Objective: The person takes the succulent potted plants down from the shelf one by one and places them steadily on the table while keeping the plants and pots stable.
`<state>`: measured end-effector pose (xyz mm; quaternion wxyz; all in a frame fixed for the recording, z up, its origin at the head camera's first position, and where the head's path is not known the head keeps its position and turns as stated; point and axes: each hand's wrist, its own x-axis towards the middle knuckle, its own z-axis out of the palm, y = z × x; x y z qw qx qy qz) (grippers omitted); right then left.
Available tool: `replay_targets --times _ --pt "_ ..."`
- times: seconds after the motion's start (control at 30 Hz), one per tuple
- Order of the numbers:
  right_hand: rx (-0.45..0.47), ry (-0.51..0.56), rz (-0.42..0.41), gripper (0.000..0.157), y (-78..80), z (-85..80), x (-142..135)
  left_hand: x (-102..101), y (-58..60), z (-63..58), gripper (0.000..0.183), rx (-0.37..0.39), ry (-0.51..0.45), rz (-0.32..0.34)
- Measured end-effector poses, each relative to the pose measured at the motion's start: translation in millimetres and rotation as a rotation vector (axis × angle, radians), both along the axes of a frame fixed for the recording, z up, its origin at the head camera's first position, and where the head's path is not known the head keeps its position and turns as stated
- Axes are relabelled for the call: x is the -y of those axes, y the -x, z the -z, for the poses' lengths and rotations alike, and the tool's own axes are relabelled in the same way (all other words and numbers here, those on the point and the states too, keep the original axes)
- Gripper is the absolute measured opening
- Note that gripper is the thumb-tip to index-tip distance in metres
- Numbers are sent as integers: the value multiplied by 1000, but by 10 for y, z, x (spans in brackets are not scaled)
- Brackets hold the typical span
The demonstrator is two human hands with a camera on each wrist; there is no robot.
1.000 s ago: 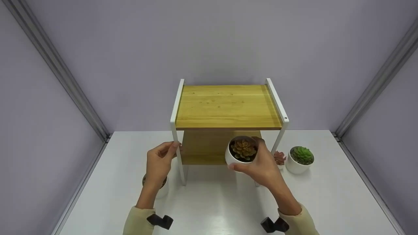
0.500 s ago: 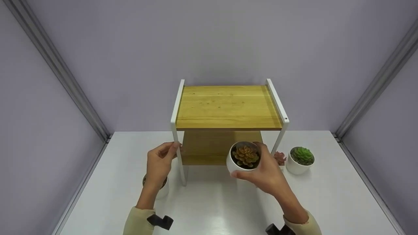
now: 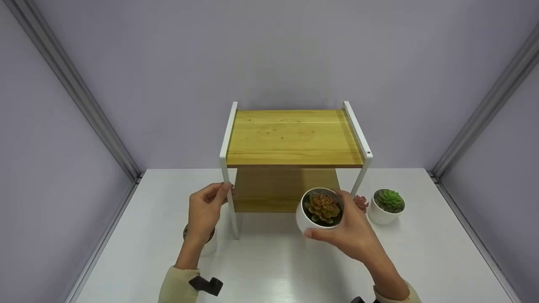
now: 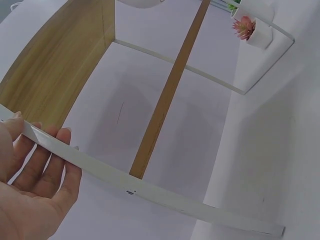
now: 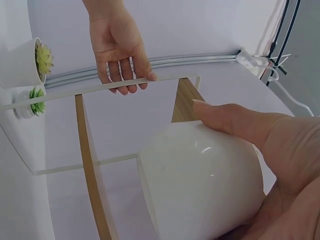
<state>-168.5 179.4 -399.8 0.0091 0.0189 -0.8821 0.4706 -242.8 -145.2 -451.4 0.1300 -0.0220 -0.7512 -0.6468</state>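
A two-tier shelf (image 3: 294, 139) with wooden boards and a white frame stands on the white table. My left hand (image 3: 203, 214) pinches its front left post (image 4: 165, 198), thumb on one side and fingers on the other. In front of the shelf's right half, my right hand (image 3: 356, 231) grips a potted succulent (image 3: 323, 209) by its round white pot (image 5: 200, 185). The pot is held off the table, its orange-brown rosette facing up toward the head view. In the right wrist view the pot's wall hides part of the frame and its plant cannot be seen.
Right of the shelf stand a green succulent in a white pot (image 3: 382, 214) and a pink one (image 3: 361, 203), partly hidden by my right hand. Another white pot (image 3: 209, 247) sits partly behind my left forearm. Grey walls (image 3: 497, 176) enclose the table.
My right hand has drawn the potted succulent down and slightly right in the head view, away from the lower board. My left hand and the shelf have stayed put.
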Motion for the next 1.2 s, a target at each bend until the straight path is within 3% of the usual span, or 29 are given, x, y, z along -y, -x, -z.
replay_targets --times 0.63,1.2 --pt "53 -37 8 117 -247 44 -240 5 -17 -4 30 -15 -24 7" --pt "108 -54 18 118 -346 166 -435 2 -10 6 24 -38 -53 20"
